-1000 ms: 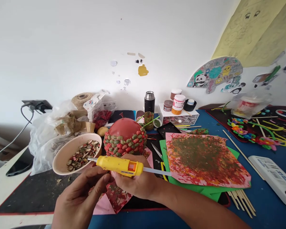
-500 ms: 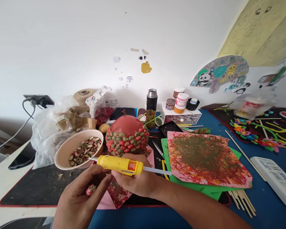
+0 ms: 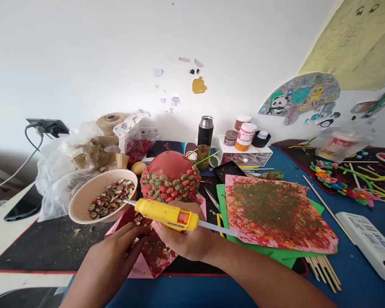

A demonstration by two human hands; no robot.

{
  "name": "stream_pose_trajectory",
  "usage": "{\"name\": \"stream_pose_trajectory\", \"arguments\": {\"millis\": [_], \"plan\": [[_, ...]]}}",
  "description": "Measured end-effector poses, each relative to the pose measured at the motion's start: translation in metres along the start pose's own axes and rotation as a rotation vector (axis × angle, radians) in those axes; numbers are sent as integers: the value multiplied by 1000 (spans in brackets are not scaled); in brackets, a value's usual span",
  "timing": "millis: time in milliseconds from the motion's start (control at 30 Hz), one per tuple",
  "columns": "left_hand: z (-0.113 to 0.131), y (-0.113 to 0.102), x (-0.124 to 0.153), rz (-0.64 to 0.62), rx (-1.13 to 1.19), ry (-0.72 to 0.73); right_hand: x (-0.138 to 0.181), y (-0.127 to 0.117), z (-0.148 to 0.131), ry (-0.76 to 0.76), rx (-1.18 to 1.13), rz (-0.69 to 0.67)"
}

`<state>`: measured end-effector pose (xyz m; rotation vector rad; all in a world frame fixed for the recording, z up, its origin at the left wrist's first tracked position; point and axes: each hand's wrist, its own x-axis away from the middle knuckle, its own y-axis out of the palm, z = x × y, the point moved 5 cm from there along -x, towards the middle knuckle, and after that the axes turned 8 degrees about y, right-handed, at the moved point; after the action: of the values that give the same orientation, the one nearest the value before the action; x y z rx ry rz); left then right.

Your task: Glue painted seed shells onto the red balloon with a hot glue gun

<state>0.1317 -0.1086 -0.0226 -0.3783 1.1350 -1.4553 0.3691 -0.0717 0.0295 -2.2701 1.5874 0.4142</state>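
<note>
My right hand (image 3: pixel 182 239) is wrapped round a yellow glue gun (image 3: pixel 167 212); its nozzle points left toward the bowl and a clear glue stick juts out of its back. My left hand (image 3: pixel 111 261) lies just below it, fingers reaching onto a folded pink paper (image 3: pixel 154 254) strewn with painted shells; I cannot make out whether it pinches one. Behind the glue gun stands a red balloon (image 3: pixel 170 164) with a band of red and green shells (image 3: pixel 170 186) glued round its lower half. A beige bowl (image 3: pixel 80 205) of painted shells sits at the left.
A paint-covered pink sheet (image 3: pixel 276 209) over green paper lies to the right, wooden skewers (image 3: pixel 324 271) at its corner. Scissors (image 3: pixel 213 199), a black flask (image 3: pixel 205 130), paint jars (image 3: pixel 244 137), plastic bags (image 3: pixel 64 167), a twine spool (image 3: pixel 111 122), a white case (image 3: pixel 368 239) and clay flowers (image 3: pixel 336 179) crowd the desk.
My left hand has dropped from the glue gun's underside onto the pink paper. The right hand and glue gun have shifted slightly right and tilted. The view has moved a little.
</note>
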Motion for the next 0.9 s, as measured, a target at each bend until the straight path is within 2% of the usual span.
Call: {"name": "stream_pose_trajectory", "arguments": {"millis": [133, 267, 367, 467, 533, 667, 767, 900], "plan": [[-1, -5, -1, 23, 94, -33, 1, 1, 0, -40, 34, -7], [0, -14, -3, 60, 339, -292, 1, 1, 3, -96, 69, 2], [2, -20, -4, 182, 610, -530, 2, -1, 4, -175, 102, 28], [4, -26, -7, 366, 819, -663, 2, -2, 7, -150, 87, 11], [6, -29, -12, 453, 907, -671, 1, -2, 9, -89, 29, -10], [15, -35, -25, 586, 982, -597, 0, -3, 8, -29, -83, -11], [22, -43, -31, 683, 952, -530, -2, -4, 4, -50, -96, 0], [23, -51, -33, 729, 857, -531, -4, -7, 0, -71, -73, -4]]}}
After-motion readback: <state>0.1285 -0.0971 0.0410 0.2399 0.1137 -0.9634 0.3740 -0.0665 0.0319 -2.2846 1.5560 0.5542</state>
